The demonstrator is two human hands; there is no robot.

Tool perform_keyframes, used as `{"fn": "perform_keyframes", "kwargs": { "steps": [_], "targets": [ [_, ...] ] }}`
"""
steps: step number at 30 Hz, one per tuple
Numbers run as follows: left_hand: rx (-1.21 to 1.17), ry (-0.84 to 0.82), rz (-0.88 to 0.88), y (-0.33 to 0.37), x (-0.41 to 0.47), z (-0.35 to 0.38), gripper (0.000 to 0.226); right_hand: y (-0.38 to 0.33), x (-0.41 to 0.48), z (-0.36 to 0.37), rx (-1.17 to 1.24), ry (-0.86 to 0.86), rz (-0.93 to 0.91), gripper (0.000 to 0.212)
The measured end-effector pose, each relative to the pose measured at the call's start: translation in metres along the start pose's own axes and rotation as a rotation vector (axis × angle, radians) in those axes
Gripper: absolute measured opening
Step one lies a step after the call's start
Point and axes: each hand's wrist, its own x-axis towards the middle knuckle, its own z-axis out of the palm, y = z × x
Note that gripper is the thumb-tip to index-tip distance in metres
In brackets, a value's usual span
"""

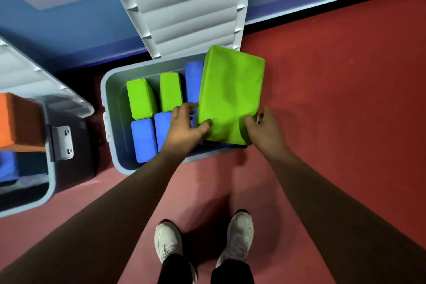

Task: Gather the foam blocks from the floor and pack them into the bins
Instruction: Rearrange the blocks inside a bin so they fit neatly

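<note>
Grip: two-handed, on the near end of the large green foam block [230,94]. The left hand [184,127] has its thumb on the top face and its fingers curled along the left side. The right hand [262,127] mirrors it on the right edge. The cover fabric puckers between the thumbs.

The block is carried tilted over the right side of the open grey bin [108,90], its far end overhanging the far-right corner. Cannot tell whether it touches the rim.

Left of the grip, inside the bin, small green blocks [140,98] and blue blocks [144,138] stand packed on end. One more blue block [193,80] stands beyond the left hand.

Risks (judgement):
- Held by one end only, the soft block may sag or slide inside its loose cover.
- The far end may catch the right rim or the raised lid [184,7] behind it.
- Pushing down hard could wedge it against the blue blocks and tip them.

Room: the only free slot lies under the grip. It looks narrow and its depth is hidden. Room to swing lies right of the grip, over the red floor [334,122]. Far left of the grip, a second bin [51,180] holds an orange block [18,120].
</note>
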Motion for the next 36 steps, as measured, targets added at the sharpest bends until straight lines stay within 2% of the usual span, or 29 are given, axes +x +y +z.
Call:
{"fn": "perform_keyframes", "kwargs": {
  "steps": [5,11,16,19,22,26,29,32,36],
  "targets": [
    [-0.049,0.092,-0.062,0.005,-0.015,-0.034,0.035,-0.036,-0.02,-0.014,-0.089,0.068,-0.202,0.069],
    [-0.027,0.177,-0.143,-0.016,-0.035,-0.105,0.018,-0.099,-0.069,0.015,-0.219,0.01,-0.456,0.059],
    [0.018,0.133,-0.169,-0.062,-0.041,-0.154,0.01,-0.112,-0.096,0.083,-0.206,-0.111,-0.461,0.038],
    [0.095,0.046,-0.145,-0.098,-0.042,-0.176,0.003,-0.093,-0.108,0.13,-0.238,-0.145,-0.393,0.038],
    [0.127,-0.015,-0.106,-0.129,-0.036,-0.19,0.004,-0.071,-0.108,0.173,-0.273,-0.145,-0.346,0.048],
    [0.153,-0.005,-0.054,-0.163,-0.003,-0.187,0.012,-0.048,-0.075,0.216,-0.334,-0.101,-0.291,0.038],
    [0.163,0.016,-0.006,-0.184,0.03,-0.168,0.016,-0.039,-0.035,0.242,-0.371,-0.035,-0.331,0.034],
    [0.186,0.057,0.055,-0.206,0.067,-0.146,0.024,-0.037,0.005,0.262,-0.383,0.019,-0.379,0.039],
    [0.146,0.151,0.059,-0.22,0.113,-0.132,0.041,-0.038,0.047,0.287,-0.415,0.013,-0.489,0.044]
  ]
}}
